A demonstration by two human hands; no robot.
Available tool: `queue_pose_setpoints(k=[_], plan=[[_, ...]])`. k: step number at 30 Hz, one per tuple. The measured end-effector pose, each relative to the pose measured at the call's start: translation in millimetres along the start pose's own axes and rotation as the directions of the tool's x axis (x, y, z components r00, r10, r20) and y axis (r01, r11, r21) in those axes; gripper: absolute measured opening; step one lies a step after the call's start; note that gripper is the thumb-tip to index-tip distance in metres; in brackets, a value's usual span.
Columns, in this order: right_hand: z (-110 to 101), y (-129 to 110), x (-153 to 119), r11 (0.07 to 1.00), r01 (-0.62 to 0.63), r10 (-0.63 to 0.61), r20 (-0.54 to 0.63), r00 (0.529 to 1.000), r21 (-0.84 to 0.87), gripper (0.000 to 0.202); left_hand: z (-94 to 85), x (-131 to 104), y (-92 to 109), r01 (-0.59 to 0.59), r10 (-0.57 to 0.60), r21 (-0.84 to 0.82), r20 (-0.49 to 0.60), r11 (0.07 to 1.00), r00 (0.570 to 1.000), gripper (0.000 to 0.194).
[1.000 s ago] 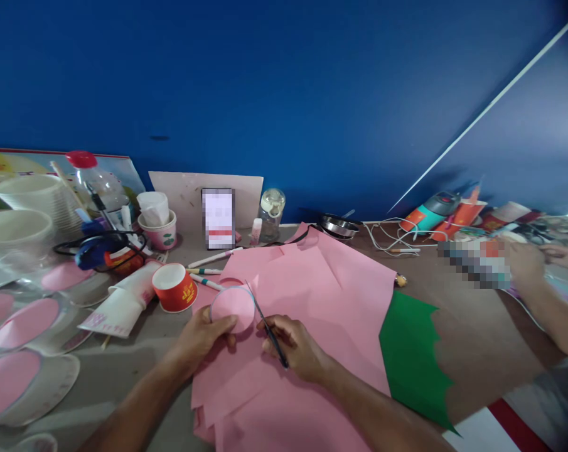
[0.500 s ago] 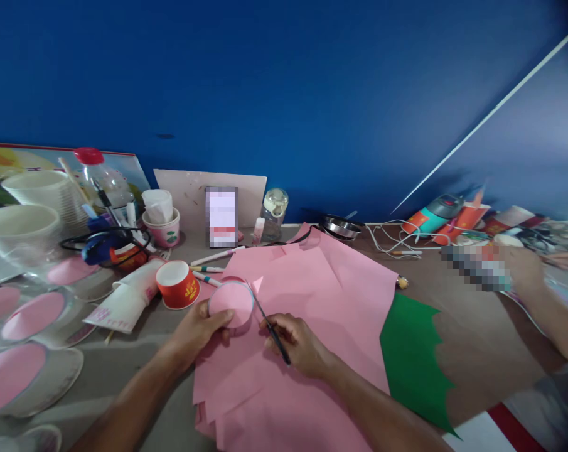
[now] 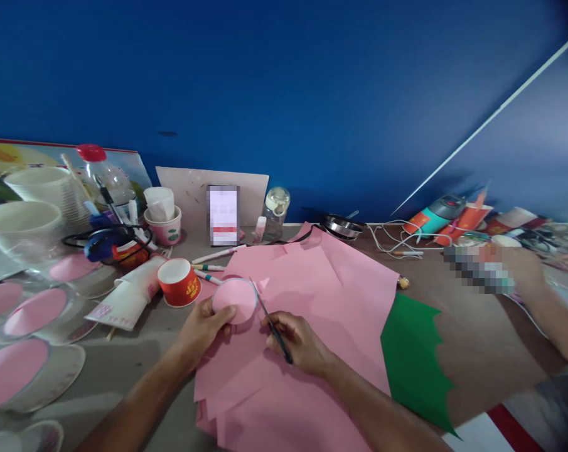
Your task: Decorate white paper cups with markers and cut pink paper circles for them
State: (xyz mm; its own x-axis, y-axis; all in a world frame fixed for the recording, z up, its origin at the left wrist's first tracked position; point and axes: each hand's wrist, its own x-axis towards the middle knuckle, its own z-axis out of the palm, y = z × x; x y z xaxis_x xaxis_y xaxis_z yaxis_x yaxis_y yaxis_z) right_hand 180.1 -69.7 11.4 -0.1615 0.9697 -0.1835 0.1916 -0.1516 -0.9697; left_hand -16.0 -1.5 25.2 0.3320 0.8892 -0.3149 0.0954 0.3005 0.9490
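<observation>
My left hand [image 3: 208,328] pinches a round piece of pink paper [image 3: 236,301] with a bluish line along its rim, thumb on top. In my right hand [image 3: 300,342] is a pair of scissors [image 3: 278,338] with dark handles, the fingers wrapped round them. Their blade lies along the right edge of the pink circle. A small pink scrap [image 3: 263,284] shows just beyond the blade. Beneath both hands spread large sheets of pink paper [image 3: 331,370]. A red paper cup [image 3: 177,285] stands left of the circle, beside several markers [image 3: 207,276].
At the left are cups with pink paper discs [image 3: 36,311], stacked white cups [image 3: 53,194] and a red-capped bottle [image 3: 102,176]. A phone [image 3: 223,216] leans at the back near a clear jar [image 3: 277,210]. Green paper [image 3: 413,358] lies right; another person's hand [image 3: 521,267] holds a blurred-out object.
The pink circle has turned and shifted slightly right in my left hand. The small scrap sits a little lower and further right. The whole view has shifted slightly.
</observation>
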Motion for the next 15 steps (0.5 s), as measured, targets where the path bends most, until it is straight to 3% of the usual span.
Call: queue_pose_setpoints(k=[6, 15], plan=[[1.1, 0.7, -0.2, 0.998, -0.016, 0.017, -0.013, 1.0, 0.065, 0.03, 9.1, -5.4, 3.7, 0.053, -0.053, -0.029, -0.021, 0.998, 0.998, 0.034], [4.1, -2.2, -0.4, 0.991, -0.021, 0.023, -0.015, 1.0, 0.134, 0.029, 9.0, -3.8, -0.7, 0.058, -0.059, -0.026, -0.019, 0.998, 0.998, 0.033]])
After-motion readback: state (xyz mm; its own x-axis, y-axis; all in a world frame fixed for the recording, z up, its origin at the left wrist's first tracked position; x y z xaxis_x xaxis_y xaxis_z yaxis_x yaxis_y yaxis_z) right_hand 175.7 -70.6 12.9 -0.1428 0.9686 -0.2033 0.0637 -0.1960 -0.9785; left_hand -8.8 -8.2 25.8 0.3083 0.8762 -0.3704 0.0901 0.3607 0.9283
